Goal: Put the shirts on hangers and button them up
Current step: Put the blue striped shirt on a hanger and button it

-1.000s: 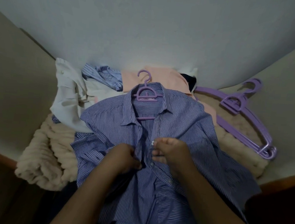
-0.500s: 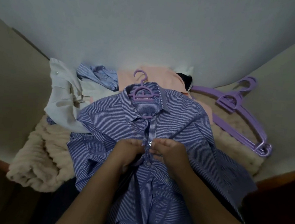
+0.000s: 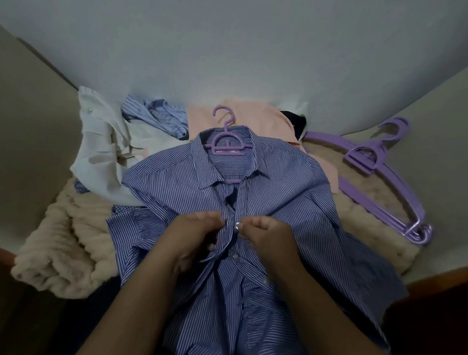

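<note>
Fingers of the left hand were curled, pinching the left placket edge of the striped shirt. Fingers of the right hand were curled too, pinching the opposite edge beside a small white button. The shirt was laid face-up over a purple hanger, collar open, on a cream blanket. Spare purple hangers were stacked at right; other shirts were piled behind.
</note>
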The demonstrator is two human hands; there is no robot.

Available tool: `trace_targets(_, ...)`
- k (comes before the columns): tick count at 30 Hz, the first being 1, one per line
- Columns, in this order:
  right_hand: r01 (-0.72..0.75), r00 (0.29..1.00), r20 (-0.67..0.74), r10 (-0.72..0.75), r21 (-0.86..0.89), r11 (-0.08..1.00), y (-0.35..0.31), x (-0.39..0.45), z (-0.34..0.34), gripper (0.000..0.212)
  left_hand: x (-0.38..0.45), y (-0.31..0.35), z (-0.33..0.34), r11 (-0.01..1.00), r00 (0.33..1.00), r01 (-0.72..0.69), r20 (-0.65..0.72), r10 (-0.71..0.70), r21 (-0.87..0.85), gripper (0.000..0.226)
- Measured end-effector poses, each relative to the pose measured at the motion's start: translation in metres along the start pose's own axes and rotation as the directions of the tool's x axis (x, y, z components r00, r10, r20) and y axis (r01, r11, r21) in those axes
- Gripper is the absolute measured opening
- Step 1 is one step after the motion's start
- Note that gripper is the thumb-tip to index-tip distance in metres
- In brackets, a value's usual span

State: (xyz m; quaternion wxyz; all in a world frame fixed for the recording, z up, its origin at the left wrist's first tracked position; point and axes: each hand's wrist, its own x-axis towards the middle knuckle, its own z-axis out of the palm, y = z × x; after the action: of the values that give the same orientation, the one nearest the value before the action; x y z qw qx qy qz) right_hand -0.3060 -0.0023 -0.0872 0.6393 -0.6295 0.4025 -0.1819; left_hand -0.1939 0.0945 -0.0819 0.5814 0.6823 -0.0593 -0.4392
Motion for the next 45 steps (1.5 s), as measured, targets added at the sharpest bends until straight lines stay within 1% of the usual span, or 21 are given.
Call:
trace_targets(2,0.005,1.0,0.014,-0.005,0.019,1.0,-0.003,-0.002,0.0,0.005,-0.004,0.002,-0.004,1.0,0.997,0.001,0.078,-0.001,0.007,0.028)
trace_targets(3,0.003,1.0,0.024,-0.004,0.038,0.999,-0.004,-0.003,-0.001,0.006,-0.006,0.002,-0.004,1.0,0.996,0.0,0.092,-0.001,0.013,0.034)
trace_targets(4,0.005,0.999,0.034,-0.007,0.054,0.999,-0.005,-0.004,-0.001,0.006,-0.008,0.001,-0.005,1.0,0.997,-0.009,0.075,0.007,0.026,0.036)
trace_targets(6,0.014,0.999,0.041,-0.017,0.059,0.998,-0.007,-0.005,-0.001,0.003,-0.01,0.0,-0.003,0.996,0.999,-0.042,-0.022,0.044,0.084,0.032)
trace_targets(9,0.022,0.999,0.028,-0.023,0.044,0.999,-0.007,-0.006,-0.001,0.003,-0.009,-0.005,0.002,0.964,0.975,-0.133,-0.143,0.169,0.232,0.022)
trace_targets(11,0.021,0.999,0.033,-0.022,0.036,0.999,-0.008,-0.006,-0.001,0.002,-0.009,-0.006,0.008,0.902,0.939,-0.2,-0.189,0.288,0.382,0.015)
trace_targets(14,0.016,0.999,0.05,-0.016,0.009,1.0,-0.008,-0.006,0.0,0.002,-0.013,-0.005,0.018,0.714,0.872,-0.256,-0.162,0.461,0.651,0.016)
trace_targets(15,0.01,0.999,0.053,-0.01,0.006,1.0,-0.007,-0.006,0.0,0.002,-0.014,-0.005,0.021,0.669,0.859,-0.265,-0.146,0.491,0.694,0.015)
trace_targets(16,0.0,0.998,0.057,-0.001,0.016,1.0,-0.008,-0.006,0.001,0.002,-0.013,-0.006,0.022,0.652,0.856,-0.269,-0.134,0.499,0.709,0.014)
trace_targets(17,-0.009,0.998,0.062,0.007,0.031,0.999,-0.008,-0.005,0.001,0.003,-0.013,-0.006,0.023,0.666,0.865,-0.273,-0.125,0.486,0.694,0.014)
trace_targets(18,-0.015,0.997,0.07,0.012,0.046,0.999,-0.008,-0.004,0.0,0.004,-0.012,-0.007,0.023,0.705,0.882,-0.281,-0.113,0.456,0.652,0.013)
trace_targets(20,-0.023,0.996,0.085,0.017,0.066,0.998,-0.008,-0.003,-0.001,0.005,-0.012,-0.007,0.021,0.815,0.93,-0.281,-0.067,0.362,0.506,0.01)
trace_targets(22,-0.027,0.996,0.089,0.021,0.067,0.997,-0.007,-0.001,-0.002,0.005,-0.014,-0.008,0.017,0.904,0.96,-0.259,-0.01,0.279,0.34,0.013)
trace_targets(24,-0.022,0.996,0.089,0.018,0.046,0.999,-0.005,0.0,-0.002,0.007,-0.016,-0.009,0.013,0.939,0.968,-0.247,0.023,0.249,0.238,0.016)
trace_targets(26,-0.011,0.997,0.08,0.009,0.027,1.0,-0.003,0.002,-0.001,0.008,-0.016,-0.009,0.011,0.948,0.97,-0.24,0.011,0.243,0.21,0.018)
trace_targets(29,0.007,0.998,0.067,-0.007,0.009,1.0,-0.001,0.004,-0.002,0.008,-0.013,-0.012,0.009,0.967,0.978,-0.204,-0.001,0.207,0.151,0.012)
trace_targets(33,0.034,0.995,0.096,-0.034,0.004,0.999,-0.002,0.005,-0.005,0.007,-0.009,-0.016,0.01,0.979,0.984,-0.18,0.018,0.179,0.101,0.01)
trace_targets(35,0.075,0.992,0.101,-0.074,-0.007,0.997,-0.002,0.005,-0.004,0.013,-0.007,-0.015,0.01,0.98,0.984,-0.177,0.028,0.175,0.087,0.011)
trace_targets(37,0.13,0.987,0.101,-0.124,-0.056,0.99,0.0,0.005,-0.004,0.021,-0.005,-0.014,0.009,0.984,0.985,-0.167,0.059,0.164,0.067,0.012)
trace_targets(40,0.194,0.977,0.111,-0.18,-0.128,0.973,0.001,0.004,-0.004,0.026,-0.002,-0.011,0.005,0.988,0.984,-0.149,0.103,0.145,0.033,0.012)
trace_targets(45,0.229,0.969,0.132,-0.21,-0.15,0.962,0.0,0.002,-0.005,0.037,-0.001,-0.009,0.005,0.982,0.982,-0.181,0.072,0.177,0.058,0.01)
